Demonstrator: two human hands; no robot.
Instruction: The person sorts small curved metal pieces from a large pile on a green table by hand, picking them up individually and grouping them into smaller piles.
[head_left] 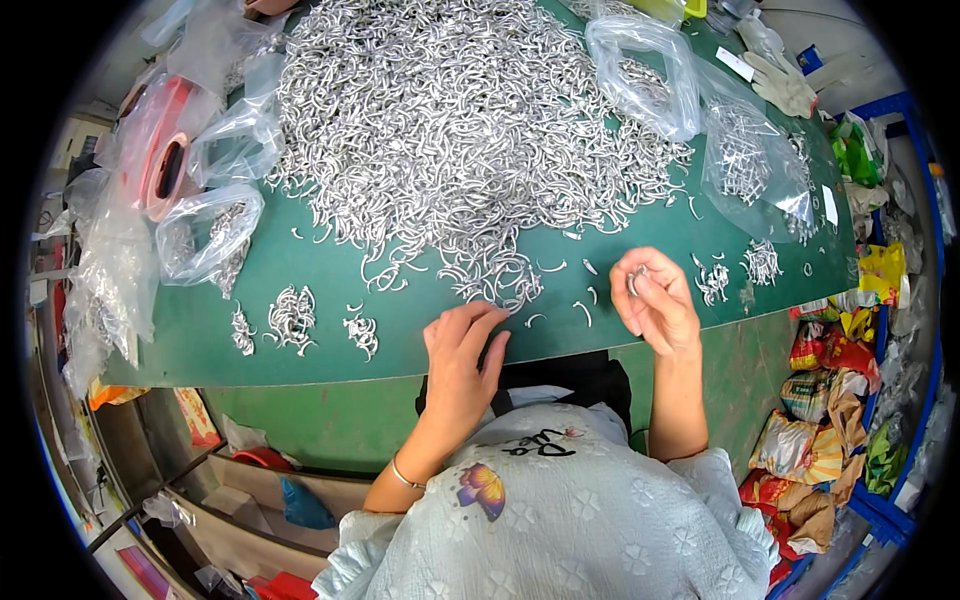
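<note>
A large heap of small silver curved metal pieces (450,120) covers much of the green table (370,345). At the heap's near edge my left hand (462,345) rests its fingertips against a few of the pieces. Its thumb is apart from the forefinger, and nothing shows in its grip. To the right, my right hand (658,305) is raised over the table's front edge, fingers bent, pinching a small curved metal piece (634,280) between thumb and fingertips. Several loose pieces lie on the table between the two hands.
Small piles of metal pieces (292,318) lie at the front left, with others (762,263) at right. Clear plastic bags of parts (745,165) flank the heap. A pink-framed object (165,165) stands at left, a work glove (780,85) at the far right. Packed bags fill a blue rack (880,400).
</note>
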